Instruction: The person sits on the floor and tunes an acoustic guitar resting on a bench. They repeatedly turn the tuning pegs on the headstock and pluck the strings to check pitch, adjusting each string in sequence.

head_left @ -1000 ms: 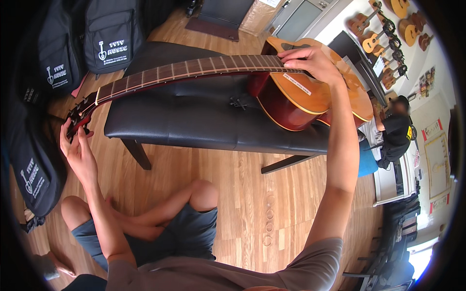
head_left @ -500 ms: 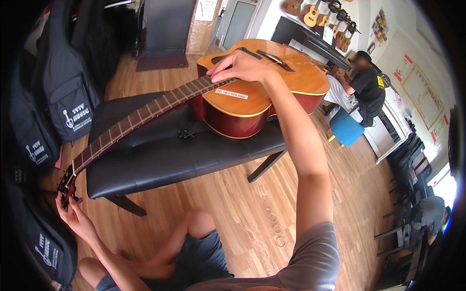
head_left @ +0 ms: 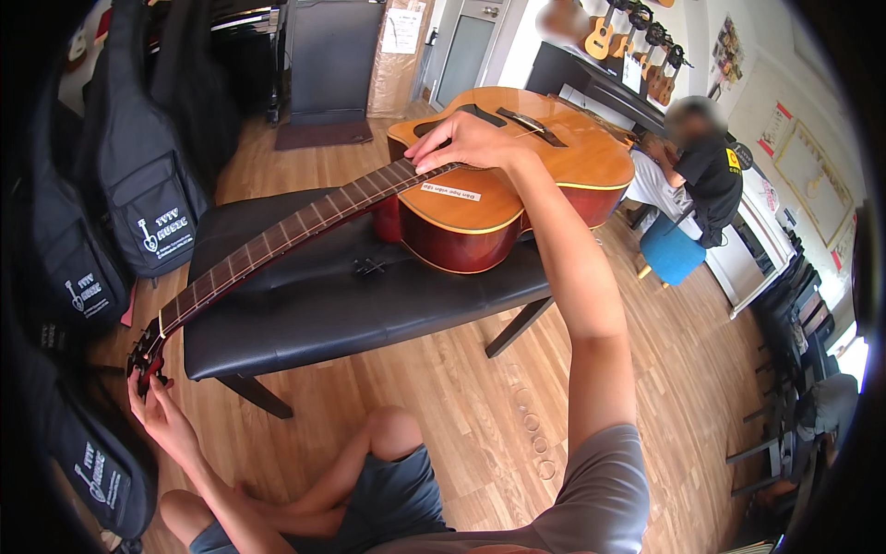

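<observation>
a: where is the acoustic guitar point(head_left: 517, 203)?

b: it lies face up on the padded black counter point(head_left: 277, 332). its big shiny body is at the right end. its long neck point(head_left: 286, 231) slants to the left, and the headstock point(head_left: 150, 353) sticks out past the edge.

a: what about the left hand point(head_left: 173, 428)?

b: it is at the headstock. its fingers point(head_left: 166, 399) are bent round it and have hold of it, just a bit apart. which small part they pinch is too tiny to tell.

a: and the right hand point(head_left: 475, 143)?

b: it bends down over the guitar, where the neck meets the body. its fingers are close together and touch the neck. i can't tell if they hold a string.

a: what else is there?

b: some little black bits point(head_left: 370, 266) lie on the counter near the body. a white sticker point(head_left: 451, 192) is on the guitar's top. black guitar bags point(head_left: 138, 198) stand on the left. thin rings point(head_left: 535, 433) lie on the wood floor point(head_left: 461, 388). on the right, a person point(head_left: 709, 180) sits on a blue stool point(head_left: 672, 251).
</observation>
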A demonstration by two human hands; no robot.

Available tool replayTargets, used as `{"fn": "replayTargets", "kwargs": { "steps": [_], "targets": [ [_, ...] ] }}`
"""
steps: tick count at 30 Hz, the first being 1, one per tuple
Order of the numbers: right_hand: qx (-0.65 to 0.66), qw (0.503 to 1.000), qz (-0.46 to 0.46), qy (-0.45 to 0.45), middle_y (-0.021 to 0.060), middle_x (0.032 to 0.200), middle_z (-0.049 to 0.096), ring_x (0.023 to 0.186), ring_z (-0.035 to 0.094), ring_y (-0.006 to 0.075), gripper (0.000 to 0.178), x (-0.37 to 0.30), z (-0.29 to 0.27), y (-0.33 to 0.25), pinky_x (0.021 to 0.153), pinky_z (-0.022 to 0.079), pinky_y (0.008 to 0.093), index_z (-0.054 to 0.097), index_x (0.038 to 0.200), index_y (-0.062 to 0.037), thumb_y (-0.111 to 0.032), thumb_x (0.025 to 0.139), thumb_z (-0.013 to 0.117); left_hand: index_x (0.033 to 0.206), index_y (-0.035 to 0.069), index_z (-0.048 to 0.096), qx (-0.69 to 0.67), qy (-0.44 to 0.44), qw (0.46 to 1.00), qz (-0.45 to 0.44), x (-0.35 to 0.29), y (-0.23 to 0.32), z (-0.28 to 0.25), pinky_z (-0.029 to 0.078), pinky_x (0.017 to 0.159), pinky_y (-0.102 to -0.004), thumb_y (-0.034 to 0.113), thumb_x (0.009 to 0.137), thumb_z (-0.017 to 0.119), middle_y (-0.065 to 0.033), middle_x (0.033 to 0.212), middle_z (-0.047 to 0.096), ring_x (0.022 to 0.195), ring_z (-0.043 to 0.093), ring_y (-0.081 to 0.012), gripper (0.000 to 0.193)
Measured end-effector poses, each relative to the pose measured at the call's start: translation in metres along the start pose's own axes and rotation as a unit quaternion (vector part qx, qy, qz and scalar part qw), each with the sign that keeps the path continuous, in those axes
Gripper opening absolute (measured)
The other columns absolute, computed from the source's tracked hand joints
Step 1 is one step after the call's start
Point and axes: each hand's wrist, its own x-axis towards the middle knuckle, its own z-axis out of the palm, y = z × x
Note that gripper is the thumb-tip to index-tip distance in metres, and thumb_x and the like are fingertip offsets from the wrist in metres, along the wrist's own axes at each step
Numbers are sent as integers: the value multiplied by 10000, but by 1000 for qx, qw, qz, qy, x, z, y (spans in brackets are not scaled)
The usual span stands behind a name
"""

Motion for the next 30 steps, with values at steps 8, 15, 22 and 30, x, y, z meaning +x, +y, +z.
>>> {"fn": "replayTargets", "kwargs": {
  "steps": [8,15,22,30],
  "targets": [
    [-15,1000,-6,12,125,1153,793,1134,722,216,251,-3,3,-1,1032,539,339,835,1037,-31,-204,859,875,1323,76,689,60,33,990,122,-6,33,-18,421,1168,-485,78,962,754,-128,1511,574,1448,496,-376,367],
    [-24,999,2,42,123,1138,796,1115,723,207,242,-6,3,0,1016,543,341,835,1043,-36,-198,866,868,1269,89,734,90,42,985,143,0,23,-15,436,1163,-474,40,936,761,-118,1455,614,1421,532,-342,338],
    [21,999,-21,24,142,1183,782,1128,714,217,276,-5,3,2,1023,541,358,828,1029,-15,-222,855,879,1194,98,771,88,63,976,191,7,14,-16,406,1178,-522,41,897,791,-110,1342,694,1336,614,-332,303],
    [-41,997,-6,70,171,1312,719,1247,650,263,239,-25,0,40,1109,475,379,760,1145,49,-72,940,771,1119,171,786,81,74,967,228,12,7,-18,423,1155,-555,117,765,882,-63,1272,702,1278,650,-282,371]
  ]
}}
